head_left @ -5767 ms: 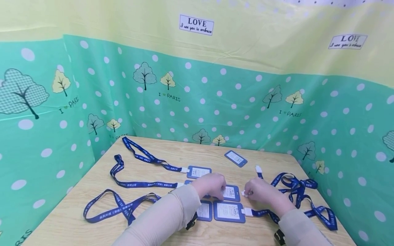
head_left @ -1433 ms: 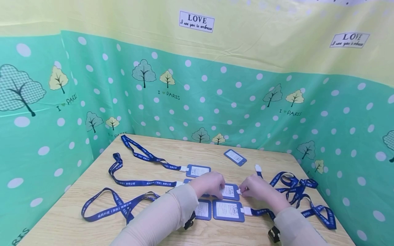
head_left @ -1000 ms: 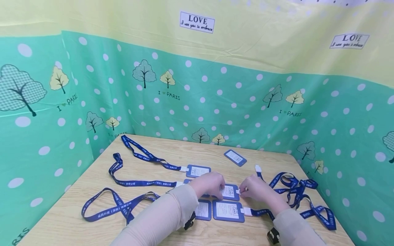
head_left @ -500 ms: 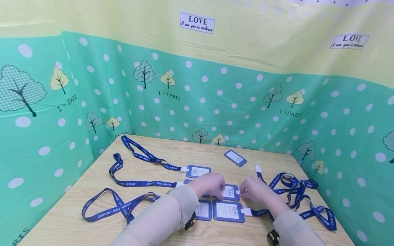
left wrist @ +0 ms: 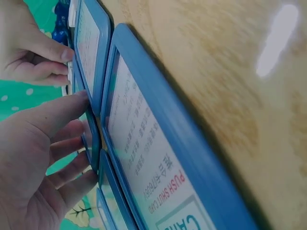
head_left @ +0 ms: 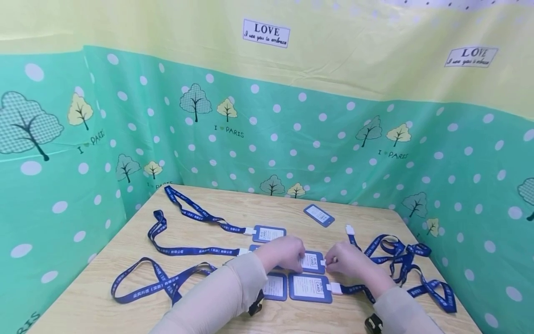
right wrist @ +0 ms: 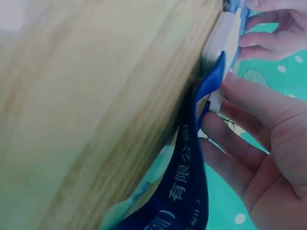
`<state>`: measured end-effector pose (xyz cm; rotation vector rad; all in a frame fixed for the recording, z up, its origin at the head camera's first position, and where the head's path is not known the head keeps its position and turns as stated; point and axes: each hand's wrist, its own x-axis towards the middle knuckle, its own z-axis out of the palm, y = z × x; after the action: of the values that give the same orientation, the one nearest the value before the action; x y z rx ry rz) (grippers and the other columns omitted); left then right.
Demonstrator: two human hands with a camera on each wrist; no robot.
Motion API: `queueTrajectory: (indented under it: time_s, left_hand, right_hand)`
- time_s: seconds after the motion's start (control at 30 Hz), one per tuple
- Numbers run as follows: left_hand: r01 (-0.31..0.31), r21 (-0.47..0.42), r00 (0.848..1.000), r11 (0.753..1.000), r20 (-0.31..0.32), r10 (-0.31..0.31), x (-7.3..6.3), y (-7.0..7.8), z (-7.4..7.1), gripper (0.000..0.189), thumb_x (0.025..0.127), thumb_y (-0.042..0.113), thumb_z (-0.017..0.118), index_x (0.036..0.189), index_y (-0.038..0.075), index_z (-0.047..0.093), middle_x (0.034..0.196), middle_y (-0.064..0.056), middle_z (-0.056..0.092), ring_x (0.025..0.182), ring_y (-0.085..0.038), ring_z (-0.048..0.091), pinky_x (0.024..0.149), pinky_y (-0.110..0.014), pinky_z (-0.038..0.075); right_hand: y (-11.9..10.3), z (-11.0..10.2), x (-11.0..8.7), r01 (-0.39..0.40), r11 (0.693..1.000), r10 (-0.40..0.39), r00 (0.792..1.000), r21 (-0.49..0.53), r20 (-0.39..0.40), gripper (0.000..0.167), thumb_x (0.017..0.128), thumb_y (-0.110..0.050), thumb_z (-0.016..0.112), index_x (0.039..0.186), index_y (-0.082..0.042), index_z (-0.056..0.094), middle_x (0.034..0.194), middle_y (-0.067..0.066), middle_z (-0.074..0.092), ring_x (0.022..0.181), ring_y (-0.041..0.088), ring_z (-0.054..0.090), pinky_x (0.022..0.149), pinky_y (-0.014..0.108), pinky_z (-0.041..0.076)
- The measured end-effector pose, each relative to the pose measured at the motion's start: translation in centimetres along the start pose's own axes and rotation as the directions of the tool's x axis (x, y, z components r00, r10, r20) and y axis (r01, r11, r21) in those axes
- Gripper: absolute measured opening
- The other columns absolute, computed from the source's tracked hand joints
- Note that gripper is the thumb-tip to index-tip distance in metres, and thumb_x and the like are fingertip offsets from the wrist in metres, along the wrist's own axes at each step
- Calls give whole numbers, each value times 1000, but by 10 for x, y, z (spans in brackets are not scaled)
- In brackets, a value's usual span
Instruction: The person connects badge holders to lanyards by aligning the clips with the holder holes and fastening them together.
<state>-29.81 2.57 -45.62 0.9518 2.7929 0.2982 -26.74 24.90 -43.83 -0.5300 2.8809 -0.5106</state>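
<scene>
In the head view my left hand (head_left: 283, 253) grips a blue ID card holder (head_left: 311, 262) by its sides near its left end. The left wrist view shows the thumb (left wrist: 62, 112) on one edge and fingers on the other. My right hand (head_left: 348, 260) pinches a white plastic lanyard clip (head_left: 322, 263) at the slotted end of that holder. Whether the clip is fastened there cannot be made out. Directly in front lies another card holder (head_left: 310, 288) with its white clip (head_left: 335, 288) and navy lanyard (right wrist: 184, 163) attached.
On the left, several navy lanyards (head_left: 200, 252) run to card holders, one being the far holder (head_left: 270, 234). A loose card holder (head_left: 319, 215) lies at the back. Tangled lanyards (head_left: 400, 255) and a free white clip (head_left: 349, 229) are at right on the wooden table (head_left: 137, 241).
Since the oldest frame, my right hand has moved slightly left, bringing the white clip from apart to the end of the card holder. Over the last second both hands have stayed nearly still.
</scene>
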Motion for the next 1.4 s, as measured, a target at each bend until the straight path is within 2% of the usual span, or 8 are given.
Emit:
queueTrajectory:
  time_s: [0.4,0.6,0.73,0.83,0.97,1.2,1.3,1.4]
  left_hand:
    - [-112,36,994,993,-13,112,-8,-2,0,40,89,45,77,123,23,73,136,4,61,125,-15,58,104,-33,49]
    - [-141,-14,985,990,-100,139,-13,-1,-12,42,94,45,72,130,25,69,145,6,55,133,-16,51,109,-38,45]
    - [-179,-20,967,984,-191,172,-16,1,-25,41,95,44,70,131,24,68,145,7,55,134,-15,50,111,-38,43]
    - [-206,-19,945,978,-262,194,-18,3,-37,41,96,44,69,132,24,67,143,7,56,133,-14,52,110,-37,43]
    - [-241,-25,910,970,-354,217,-20,5,-52,40,98,42,68,132,21,67,140,5,58,129,-13,54,108,-32,46]
    - [-302,14,809,953,-526,264,-23,6,-76,41,97,37,70,133,17,66,138,1,59,129,-16,54,110,-30,43]
    - [-311,21,777,950,-570,267,-24,7,-84,43,96,35,71,134,15,65,139,0,59,132,-17,51,113,-31,39]
    - [-301,18,761,953,-598,252,-24,8,-89,45,96,34,72,136,15,63,140,2,58,134,-17,48,116,-31,35]
  right_hand:
    - [8,-6,-2,13,998,-14,1000,62,8,9,88,-18,81,96,-22,80,104,-6,74,105,22,68,94,52,54]
    - [6,-22,-4,34,997,-28,995,66,-91,18,91,-24,79,108,-19,78,100,-10,72,85,9,63,74,35,57]
    - [3,-37,-9,105,991,-86,974,85,-208,20,94,-28,76,112,-19,77,106,-6,72,93,15,65,77,37,57]
    - [0,-47,-11,176,981,-140,934,83,-328,23,96,-29,74,115,-17,75,118,4,71,104,28,67,84,47,58]
    - [-2,-59,-10,270,962,-214,847,47,-487,27,95,-22,75,120,-12,73,127,12,67,112,35,64,88,54,58]
    - [-5,-80,-7,377,926,-305,678,-40,-669,43,88,-7,80,129,-5,67,135,14,61,123,34,57,95,53,53]
    - [-5,-88,-5,391,919,-311,632,-55,-709,48,85,-5,82,131,-5,66,140,13,58,128,36,53,101,58,47]
    - [-5,-96,-1,398,916,-305,602,-53,-738,53,84,-5,83,133,-4,64,144,15,55,133,39,48,106,63,41]
